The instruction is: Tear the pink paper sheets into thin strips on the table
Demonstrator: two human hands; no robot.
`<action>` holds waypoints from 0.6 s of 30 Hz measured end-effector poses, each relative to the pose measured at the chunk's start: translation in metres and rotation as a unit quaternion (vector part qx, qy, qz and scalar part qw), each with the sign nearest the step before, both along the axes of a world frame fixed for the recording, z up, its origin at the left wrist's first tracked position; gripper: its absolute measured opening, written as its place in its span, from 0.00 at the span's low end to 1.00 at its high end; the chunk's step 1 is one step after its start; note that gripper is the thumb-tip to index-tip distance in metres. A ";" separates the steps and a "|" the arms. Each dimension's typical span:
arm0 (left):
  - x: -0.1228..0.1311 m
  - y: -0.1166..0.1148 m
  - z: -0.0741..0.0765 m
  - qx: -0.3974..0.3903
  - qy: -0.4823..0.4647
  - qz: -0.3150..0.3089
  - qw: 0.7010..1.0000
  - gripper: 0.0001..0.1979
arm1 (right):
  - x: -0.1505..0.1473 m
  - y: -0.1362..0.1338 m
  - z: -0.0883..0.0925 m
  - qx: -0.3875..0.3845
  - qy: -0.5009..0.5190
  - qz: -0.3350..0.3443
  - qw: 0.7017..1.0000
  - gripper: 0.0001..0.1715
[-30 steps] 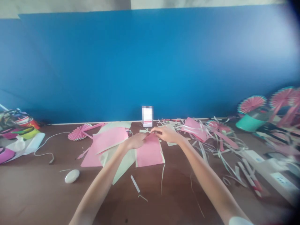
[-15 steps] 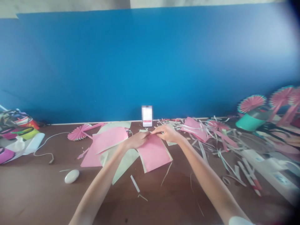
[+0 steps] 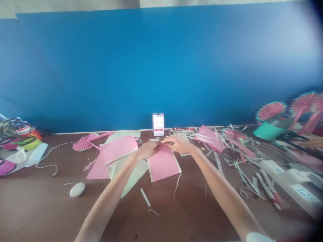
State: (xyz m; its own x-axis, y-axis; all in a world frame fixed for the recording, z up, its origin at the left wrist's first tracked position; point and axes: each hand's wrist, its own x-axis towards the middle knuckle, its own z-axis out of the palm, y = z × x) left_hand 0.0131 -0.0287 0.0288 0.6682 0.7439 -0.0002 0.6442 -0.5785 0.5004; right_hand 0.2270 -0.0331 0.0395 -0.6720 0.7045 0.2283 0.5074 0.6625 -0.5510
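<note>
A pink sheet of paper [image 3: 164,164] with pale strips along its sides lies in front of me, tilted slightly. My left hand [image 3: 150,148] pinches its far edge, fingers pressed together. Close against it, my right hand [image 3: 178,144] has thumb and forefinger closed on the same edge. The fingertips of both hands nearly meet there, and the exact fold of the paper under them is hidden. From the sheet's near right corner hangs a thin pale strip [image 3: 176,185]. More pink paper [image 3: 121,149] and a pale green sheet [image 3: 133,178] lie left of my hands.
A phone [image 3: 158,124] stands against the blue partition [image 3: 161,67]. Paper scraps and a pink folded fan [image 3: 234,135] lie right, near a power strip [image 3: 300,191] and pens [image 3: 268,188]. Another fan [image 3: 84,143] and a white mouse [image 3: 77,190] are left. A co-worker's hand [image 3: 314,143] shows far right.
The pink sheet's near edge has shifted slightly away from me and to the left. Both hands stay at its far edge, the right fingers now more curled.
</note>
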 end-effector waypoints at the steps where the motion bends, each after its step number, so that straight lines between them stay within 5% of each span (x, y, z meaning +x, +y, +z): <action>1: 0.000 0.000 0.000 0.002 -0.002 0.002 1.000 0.16 | 0.000 0.000 0.000 -0.007 -0.001 -0.009 1.000 0.16; 18: 0.002 -0.001 0.003 0.009 -0.044 -0.003 0.999 0.18 | -0.002 -0.003 0.000 -0.008 -0.010 -0.032 0.999 0.12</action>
